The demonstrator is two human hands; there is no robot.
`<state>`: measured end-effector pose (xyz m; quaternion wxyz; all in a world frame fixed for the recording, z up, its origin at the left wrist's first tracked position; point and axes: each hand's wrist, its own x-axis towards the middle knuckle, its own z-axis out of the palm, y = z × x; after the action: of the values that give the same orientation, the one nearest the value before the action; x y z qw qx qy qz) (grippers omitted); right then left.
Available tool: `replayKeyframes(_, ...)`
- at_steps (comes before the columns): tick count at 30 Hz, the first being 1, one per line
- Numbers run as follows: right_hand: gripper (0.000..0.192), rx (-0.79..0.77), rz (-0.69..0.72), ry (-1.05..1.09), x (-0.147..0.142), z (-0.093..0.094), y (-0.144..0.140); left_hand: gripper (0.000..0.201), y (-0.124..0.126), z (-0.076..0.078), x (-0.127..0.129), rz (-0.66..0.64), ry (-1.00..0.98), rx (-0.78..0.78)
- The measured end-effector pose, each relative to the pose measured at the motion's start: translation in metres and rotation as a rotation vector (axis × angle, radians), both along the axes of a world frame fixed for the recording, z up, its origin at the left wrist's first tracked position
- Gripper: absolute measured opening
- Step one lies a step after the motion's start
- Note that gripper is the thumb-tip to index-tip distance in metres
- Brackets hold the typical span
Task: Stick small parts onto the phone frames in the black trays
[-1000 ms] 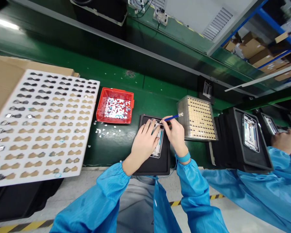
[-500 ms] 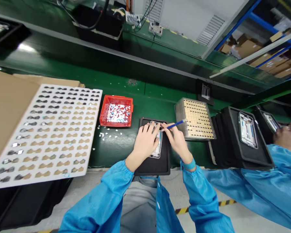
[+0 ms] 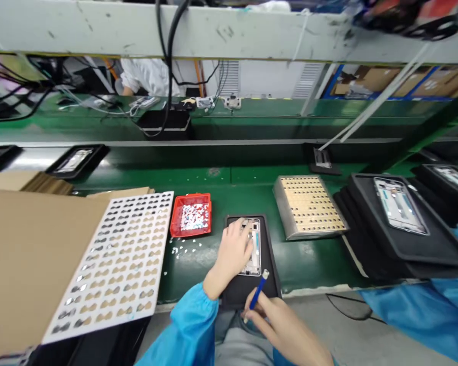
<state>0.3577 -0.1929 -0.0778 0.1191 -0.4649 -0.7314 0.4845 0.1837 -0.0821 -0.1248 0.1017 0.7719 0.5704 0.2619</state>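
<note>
Phone frame [image 3: 253, 246] sits in its black tray [image 3: 269, 254], left hand [image 3: 232, 251] still flat and open on it. Right hand [image 3: 280, 325] has pulled back off the green surface [image 3: 309, 259] toward the body, now gripping the blue pen tool [image 3: 258, 292].

red bin [image 3: 191, 216] of scraps | white punched sheet [image 3: 118, 262] | perforated tray stack [image 3: 309, 206] | cardboard [image 3: 30, 254]

The left hand [image 3: 234, 249] lies on the frame [image 3: 253, 246] in the tray [image 3: 269, 264]. Left of it sits the bin [image 3: 191, 216], further left the sheet [image 3: 118, 262]. The right hand [image 3: 280, 325], nearer, holds the pen [image 3: 258, 292]. The grid [image 3: 309, 206] lies right.
</note>
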Motion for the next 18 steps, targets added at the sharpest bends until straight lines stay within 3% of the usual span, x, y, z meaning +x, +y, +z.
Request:
replayKeyframes(2, 0.01, 0.088, -0.016, 0.012, 0.0, -0.005, 0.012, 0.045, -0.013, 0.003, -0.012, 0.014, -0.175, 0.051)
replayKeyframes(6, 0.008, 0.253, -0.075, 0.054, -0.002, -0.014, 0.054, 0.035, -0.046, 0.004, -0.033, 0.16, -0.417, 0.179)
replayKeyframes(10, 0.009, 0.356, -0.144, 0.099, -0.016, -0.016, 0.13, 0.031, -0.07, -0.015, -0.034, 0.183, -0.427, 0.219)
replayKeyframes(14, 0.019, 0.419, -0.248, 0.132, -0.04, -0.017, 0.21, 0.032, -0.073, -0.036, -0.028, 0.182, -0.395, 0.174)
replayKeyframes(16, 0.024, 0.443, -0.291, 0.155, -0.049, -0.019, 0.232, 0.033, -0.072, -0.041, -0.026, 0.177, -0.382, 0.159)
replayKeyframes(18, 0.02, 0.46, -0.331, 0.185, -0.053, -0.023, 0.235, 0.034, -0.072, -0.042, -0.027, 0.159, -0.371, 0.14)
